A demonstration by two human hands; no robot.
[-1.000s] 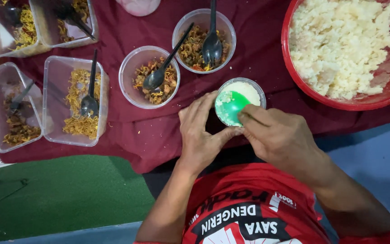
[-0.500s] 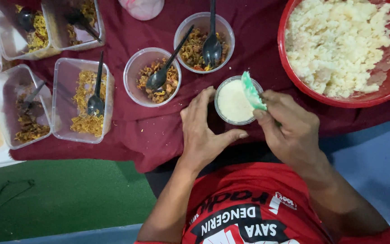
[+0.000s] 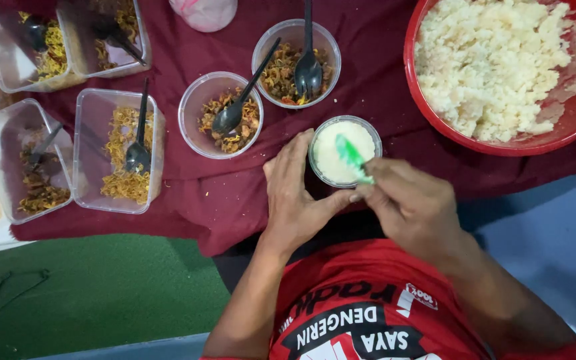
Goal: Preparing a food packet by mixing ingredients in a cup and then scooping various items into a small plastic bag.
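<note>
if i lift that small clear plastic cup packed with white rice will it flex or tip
The small clear plastic cup of white rice is filled to the rim, so probably hefty for its size. Its thin walls may flex if squeezed. Low and broad, steadied by the left hand, it seems unlikely to tip.

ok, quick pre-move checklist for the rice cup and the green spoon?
1. Left hand steadying the small clear cup: ok, fingers against its near side.
2. Right hand gripping the green spoon: ok, blade over the cup.
3. Rice in cup level: ok, surface looks flat and smooth.
4. Cup upright on the maroon cloth: ok.
5. Red rice basin close by: ok, beside the right hand.
6. Rice stuck to the spoon: cannot tell, blurred.
</note>
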